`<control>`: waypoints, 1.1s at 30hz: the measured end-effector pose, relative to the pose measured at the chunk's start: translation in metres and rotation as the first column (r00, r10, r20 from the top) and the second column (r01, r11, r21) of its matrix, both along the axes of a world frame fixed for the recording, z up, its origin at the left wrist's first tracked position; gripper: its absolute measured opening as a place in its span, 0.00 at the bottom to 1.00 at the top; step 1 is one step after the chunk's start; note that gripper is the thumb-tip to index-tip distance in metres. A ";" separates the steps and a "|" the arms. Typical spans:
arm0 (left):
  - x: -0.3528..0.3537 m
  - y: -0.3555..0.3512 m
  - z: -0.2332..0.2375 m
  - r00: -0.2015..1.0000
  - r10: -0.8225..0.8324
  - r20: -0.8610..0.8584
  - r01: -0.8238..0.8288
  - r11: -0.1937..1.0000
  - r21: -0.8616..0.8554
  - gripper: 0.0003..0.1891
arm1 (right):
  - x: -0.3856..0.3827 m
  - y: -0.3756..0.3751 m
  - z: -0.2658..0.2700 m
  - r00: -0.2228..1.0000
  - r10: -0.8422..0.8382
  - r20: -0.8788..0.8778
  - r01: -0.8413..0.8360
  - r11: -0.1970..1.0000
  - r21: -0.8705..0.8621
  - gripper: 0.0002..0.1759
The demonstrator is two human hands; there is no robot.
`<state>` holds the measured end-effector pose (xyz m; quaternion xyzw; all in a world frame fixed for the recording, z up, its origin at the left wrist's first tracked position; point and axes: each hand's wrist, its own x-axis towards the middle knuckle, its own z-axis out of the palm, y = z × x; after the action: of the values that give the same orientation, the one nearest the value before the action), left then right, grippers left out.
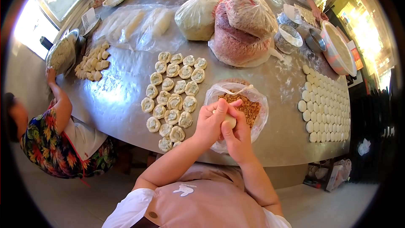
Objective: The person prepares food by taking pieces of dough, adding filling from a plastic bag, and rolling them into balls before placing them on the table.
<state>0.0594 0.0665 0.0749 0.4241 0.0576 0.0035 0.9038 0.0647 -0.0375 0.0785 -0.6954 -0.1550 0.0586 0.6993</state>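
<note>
My left hand (206,123) and my right hand (239,140) meet over an open plastic bag (262,122) of brown crumbly filling (252,110). Between them is a pale dough ball (230,120), with fingers of both hands wrapped round it. Most of the ball is hidden by the fingers. Left of my hands, rows of cupped dough pieces (172,116) with a pale greenish filling lie on the metal table (126,122).
Flat white dough rounds (322,105) stand in rows at right. Large bags of reddish filling (240,46) and pale filling (196,17) sit behind. A person (63,139) at left touches a bowl (63,55) near small dough lumps (93,62). Another person works at back right.
</note>
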 end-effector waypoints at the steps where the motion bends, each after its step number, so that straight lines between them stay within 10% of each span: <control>1: 0.002 0.000 0.001 0.999 0.028 0.015 -0.027 0.999 -0.047 0.31 | 0.001 0.002 0.000 0.999 -0.021 0.031 0.022 1.000 -0.015 0.32; 5: 0.000 -0.012 0.027 0.996 0.066 0.053 -0.051 0.969 -0.242 0.29 | 0.007 -0.026 0.014 0.909 0.213 -0.357 -0.176 0.975 0.136 0.33; 10: 0.004 -0.006 0.006 0.996 -0.009 0.086 -0.016 0.959 0.282 0.20 | 0.010 -0.018 0.011 0.940 0.182 -0.287 -0.182 0.983 0.029 0.36; 12: 0.002 -0.005 0.014 0.996 -0.066 -0.060 0.076 0.978 0.194 0.19 | 0.011 -0.015 0.009 0.959 0.104 -0.263 -0.105 0.994 0.010 0.38; 14: 0.013 -0.020 0.022 0.984 0.180 0.001 -0.180 0.982 -0.058 0.17 | 0.014 -0.026 0.016 0.888 0.216 -0.407 -0.184 0.976 0.117 0.38; 16: 0.010 -0.017 0.023 0.990 0.122 0.072 -0.124 0.992 0.031 0.19 | 0.016 -0.030 0.018 0.795 0.275 -0.540 -0.203 0.961 0.190 0.37; 21: 0.006 -0.005 0.012 0.996 -0.075 -0.047 0.082 0.982 0.169 0.28 | 0.014 -0.022 0.012 0.972 0.110 -0.206 -0.103 0.994 0.045 0.35; 23: 0.013 -0.014 0.003 0.997 0.065 0.032 -0.070 0.980 0.187 0.30 | 0.016 -0.008 0.006 0.999 -0.027 0.021 0.027 1.000 -0.002 0.33; 25: 0.015 -0.013 -0.002 0.994 -0.031 0.103 0.039 0.996 -0.077 0.31 | 0.020 -0.014 -0.004 0.998 -0.026 0.058 0.026 1.000 0.010 0.32; 27: 0.013 -0.010 0.006 0.987 -0.087 0.138 0.116 0.968 -0.221 0.31 | 0.016 -0.032 0.006 0.921 0.145 -0.362 -0.090 0.982 0.165 0.34; 33: 0.009 -0.011 0.003 0.997 -0.070 -0.042 0.071 0.997 0.028 0.27 | 0.013 -0.028 0.018 0.932 0.186 -0.310 -0.168 0.982 0.084 0.30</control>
<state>0.0686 0.0551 0.0777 0.4390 0.0611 -0.0362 0.8957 0.0780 -0.0658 0.0965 -0.6404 -0.1045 0.2278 0.7260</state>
